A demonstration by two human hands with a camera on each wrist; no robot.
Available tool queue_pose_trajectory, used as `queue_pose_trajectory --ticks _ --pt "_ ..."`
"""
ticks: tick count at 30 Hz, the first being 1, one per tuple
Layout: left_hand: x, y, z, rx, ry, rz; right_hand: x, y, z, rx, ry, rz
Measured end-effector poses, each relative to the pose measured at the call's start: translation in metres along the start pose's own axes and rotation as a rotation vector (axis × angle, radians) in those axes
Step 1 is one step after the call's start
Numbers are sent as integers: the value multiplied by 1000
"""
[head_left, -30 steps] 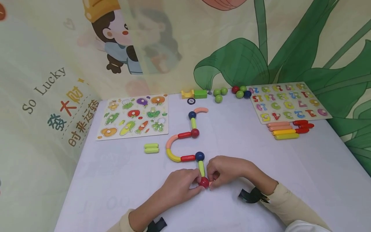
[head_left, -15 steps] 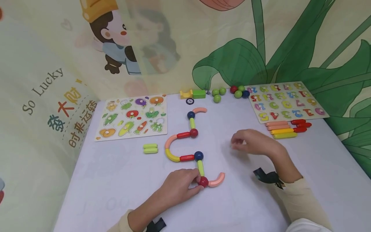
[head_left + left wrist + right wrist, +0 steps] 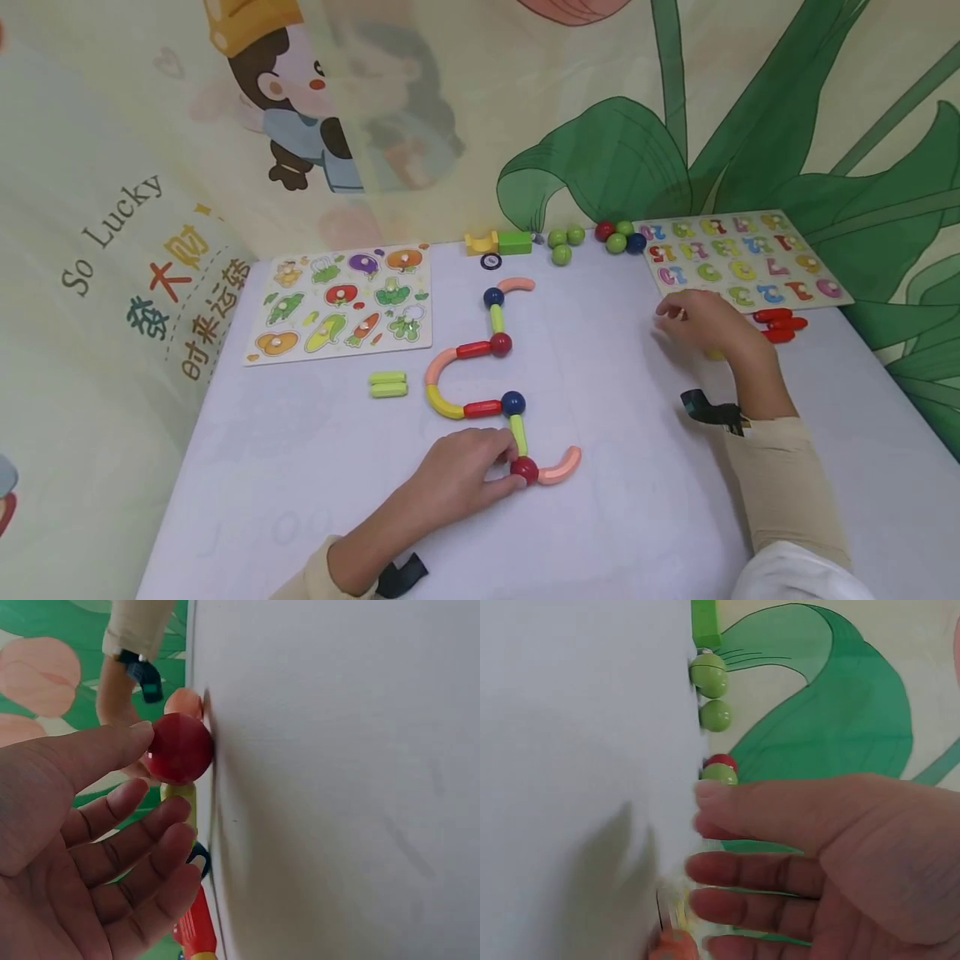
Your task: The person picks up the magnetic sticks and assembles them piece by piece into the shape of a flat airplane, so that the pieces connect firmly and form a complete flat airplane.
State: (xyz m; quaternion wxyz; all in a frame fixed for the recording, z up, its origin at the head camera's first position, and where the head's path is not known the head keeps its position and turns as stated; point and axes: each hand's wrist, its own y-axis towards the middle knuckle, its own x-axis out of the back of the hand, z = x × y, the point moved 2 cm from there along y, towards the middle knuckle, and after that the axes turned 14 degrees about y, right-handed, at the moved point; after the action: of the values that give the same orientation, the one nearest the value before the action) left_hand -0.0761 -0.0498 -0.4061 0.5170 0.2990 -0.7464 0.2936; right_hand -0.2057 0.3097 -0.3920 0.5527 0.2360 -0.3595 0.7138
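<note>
Your R hand hung over the white tabletop beside the number board, fingers loosely spread. Your L hand pinched a red ball betw. thumb & index. Veg. board lay far L. Chain of rods & balls snaked down mid-table. Curved pink rod touched ball's R side. 2 short green rods lay parallel, L of chain. Ball sat nr chain's closest end.
</note>
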Motion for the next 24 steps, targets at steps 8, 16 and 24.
queue_pose_trajectory --ticks 8,16,24 --pt "7 8 -11 -146 120 -57 16 68 3 12 43 -154" --pt "0 11 -18 -254 240 -107 20 107 8 98 26 -214" --pt "-4 13 -22 -246 261 -129 15 121 2 98 10 -256"
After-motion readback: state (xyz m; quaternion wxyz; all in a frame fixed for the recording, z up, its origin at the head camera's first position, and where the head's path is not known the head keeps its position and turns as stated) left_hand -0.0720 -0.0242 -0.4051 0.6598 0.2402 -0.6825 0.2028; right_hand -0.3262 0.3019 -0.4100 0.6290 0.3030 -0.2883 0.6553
